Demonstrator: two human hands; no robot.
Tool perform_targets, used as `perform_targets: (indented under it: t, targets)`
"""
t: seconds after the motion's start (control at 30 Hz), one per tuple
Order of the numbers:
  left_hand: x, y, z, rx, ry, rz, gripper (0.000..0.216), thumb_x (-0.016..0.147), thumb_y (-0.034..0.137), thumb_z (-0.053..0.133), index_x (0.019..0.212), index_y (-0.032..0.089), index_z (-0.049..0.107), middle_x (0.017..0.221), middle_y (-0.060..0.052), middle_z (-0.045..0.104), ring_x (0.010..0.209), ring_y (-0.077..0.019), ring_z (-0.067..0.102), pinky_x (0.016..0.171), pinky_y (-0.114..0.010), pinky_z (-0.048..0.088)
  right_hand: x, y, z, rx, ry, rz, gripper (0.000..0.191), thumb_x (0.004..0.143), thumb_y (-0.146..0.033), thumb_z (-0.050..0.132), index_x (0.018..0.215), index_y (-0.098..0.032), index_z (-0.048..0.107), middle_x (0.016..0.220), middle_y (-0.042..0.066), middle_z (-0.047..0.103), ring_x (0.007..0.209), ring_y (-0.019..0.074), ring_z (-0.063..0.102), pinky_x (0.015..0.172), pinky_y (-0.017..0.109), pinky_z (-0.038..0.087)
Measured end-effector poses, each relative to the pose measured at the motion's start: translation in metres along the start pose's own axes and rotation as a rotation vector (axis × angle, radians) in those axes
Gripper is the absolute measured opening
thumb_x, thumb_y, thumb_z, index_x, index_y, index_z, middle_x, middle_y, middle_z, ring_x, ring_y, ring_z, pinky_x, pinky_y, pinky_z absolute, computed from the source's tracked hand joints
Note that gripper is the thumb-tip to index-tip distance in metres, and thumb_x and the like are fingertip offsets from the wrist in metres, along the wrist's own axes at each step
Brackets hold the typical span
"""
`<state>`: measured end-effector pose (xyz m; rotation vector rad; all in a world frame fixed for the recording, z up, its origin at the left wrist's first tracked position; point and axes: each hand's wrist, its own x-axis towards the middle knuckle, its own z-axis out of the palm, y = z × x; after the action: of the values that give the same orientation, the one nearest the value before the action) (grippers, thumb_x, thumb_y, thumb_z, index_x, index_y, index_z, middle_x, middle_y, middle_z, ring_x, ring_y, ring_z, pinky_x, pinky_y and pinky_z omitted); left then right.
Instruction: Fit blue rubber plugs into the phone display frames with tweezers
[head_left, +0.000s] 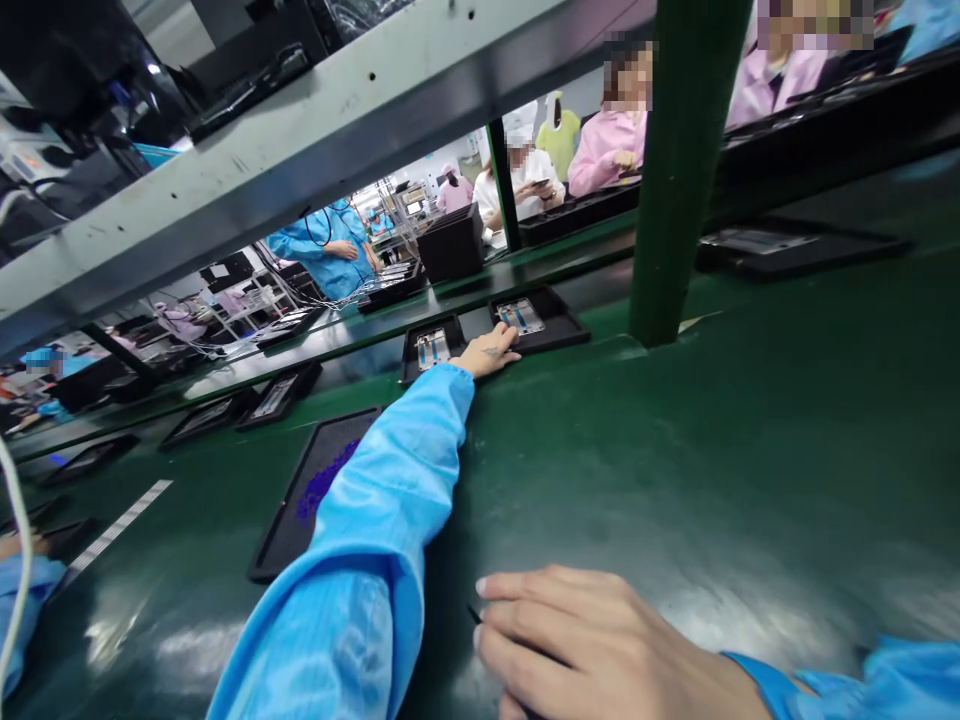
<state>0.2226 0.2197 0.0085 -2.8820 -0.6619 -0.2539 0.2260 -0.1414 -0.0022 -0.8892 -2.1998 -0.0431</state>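
My left hand (pixel 489 351) is stretched far forward over the green surface. Its fingers lie over the near left edge of a black tray (pixel 566 328), with the thumb low at the outside of the rim, so it appears to grip that edge. Inside this tray lies a silver phone frame (pixel 521 316) with blue strips. Just left of the hand, a second black tray (pixel 410 362) holds a similar frame (pixel 433 348). My right hand (pixel 592 640), near the bottom, has its fingers curled around a thin black pointed tool (pixel 474 614), mostly hidden by the fingers.
A black tray of small purple pieces (pixel 326 482) lies partly under my left sleeve. A green post (pixel 675 180) rises at the right, and a metal beam (pixel 300 130) crosses above. More trays (pixel 279 396) line the left. Co-workers sit beyond; another person's sleeve (pixel 30 610) shows at left.
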Motion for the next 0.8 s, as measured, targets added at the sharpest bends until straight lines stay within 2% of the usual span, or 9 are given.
perform_targets:
  t: [0.1,0.17,0.3,0.4,0.53,0.63,0.7,0.73,0.8]
  targets:
    - [0.008,0.0,0.009,-0.04,0.03,0.007,0.035,0.097,0.036,0.058,0.125,0.015,0.057,0.123,-0.009,0.061,0.106,-0.0204,0.063,0.09,-0.041,0.056,0.001,0.003,0.0,-0.01,0.014,-0.011,0.033,0.107,-0.027,0.034,0.113,-0.018,0.065,0.092,0.007,0.073,0.113,0.0181,0.065,0.092,0.029,0.051]
    - [0.008,-0.005,0.007,-0.057,0.045,0.017,0.034,0.096,0.036,0.059,0.123,0.015,0.058,0.123,-0.009,0.061,0.107,-0.0207,0.063,0.091,-0.042,0.056,0.002,0.007,0.0,-0.015,0.013,-0.04,0.031,0.106,-0.027,0.035,0.113,-0.018,0.064,0.095,0.007,0.073,0.112,0.0179,0.065,0.091,0.029,0.052]
    - [-0.002,-0.014,-0.013,-0.082,0.073,0.046,0.031,0.096,0.035,0.059,0.119,0.014,0.059,0.119,-0.008,0.062,0.104,-0.02,0.062,0.09,-0.041,0.055,0.008,0.018,-0.004,0.059,0.047,-0.064,0.023,0.104,-0.021,0.043,0.108,-0.015,0.065,0.096,0.007,0.072,0.106,0.0168,0.067,0.092,0.028,0.053]
    - [-0.027,-0.012,-0.031,-0.105,0.079,0.099,0.02,0.097,0.028,0.056,0.111,0.013,0.057,0.111,-0.008,0.062,0.102,-0.0187,0.06,0.09,-0.037,0.052,0.013,0.023,-0.012,0.146,0.149,-0.019,0.017,0.1,-0.017,0.052,0.111,-0.014,0.064,0.1,0.007,0.073,0.104,0.0155,0.068,0.095,0.027,0.054]
    - [-0.094,0.009,-0.05,-0.155,0.044,0.205,0.012,0.098,0.029,0.052,0.104,0.017,0.051,0.105,-0.007,0.06,0.095,-0.0169,0.058,0.084,-0.03,0.047,0.022,0.031,-0.03,0.213,0.313,0.148,0.02,0.097,-0.016,0.059,0.114,-0.022,0.067,0.105,0.004,0.074,0.099,0.0144,0.07,0.087,0.025,0.058]
    - [-0.163,0.04,-0.062,-0.187,0.011,0.249,0.016,0.101,0.034,0.048,0.106,0.019,0.048,0.106,-0.007,0.059,0.088,-0.0164,0.058,0.076,-0.028,0.045,0.031,0.045,-0.04,0.179,0.562,0.357,0.015,0.097,-0.026,0.061,0.109,-0.024,0.07,0.099,0.002,0.074,0.092,0.0159,0.072,0.086,0.03,0.059]
    - [-0.212,0.067,-0.072,-0.206,-0.011,0.263,0.017,0.101,0.035,0.046,0.106,0.019,0.048,0.109,-0.006,0.059,0.085,-0.0155,0.058,0.071,-0.027,0.044,0.037,0.059,-0.041,0.174,0.723,0.465,0.017,0.095,-0.034,0.064,0.104,-0.022,0.073,0.096,0.004,0.074,0.086,0.0169,0.073,0.08,0.03,0.061]
    - [-0.237,0.08,-0.077,-0.207,-0.019,0.272,0.017,0.101,0.035,0.045,0.104,0.019,0.049,0.107,-0.006,0.059,0.082,-0.0155,0.058,0.067,-0.028,0.043,0.039,0.066,-0.039,0.22,0.767,0.493,0.02,0.094,-0.037,0.066,0.102,-0.021,0.073,0.096,0.005,0.073,0.084,0.0174,0.073,0.077,0.031,0.062]
    - [-0.282,0.107,-0.087,-0.138,-0.048,0.298,0.019,0.102,0.034,0.041,0.102,0.018,0.049,0.101,-0.005,0.06,0.076,-0.0156,0.057,0.059,-0.03,0.041,0.042,0.078,-0.032,0.295,0.772,0.549,0.026,0.09,-0.043,0.069,0.099,-0.019,0.073,0.091,0.006,0.073,0.08,0.0189,0.073,0.073,0.033,0.062]
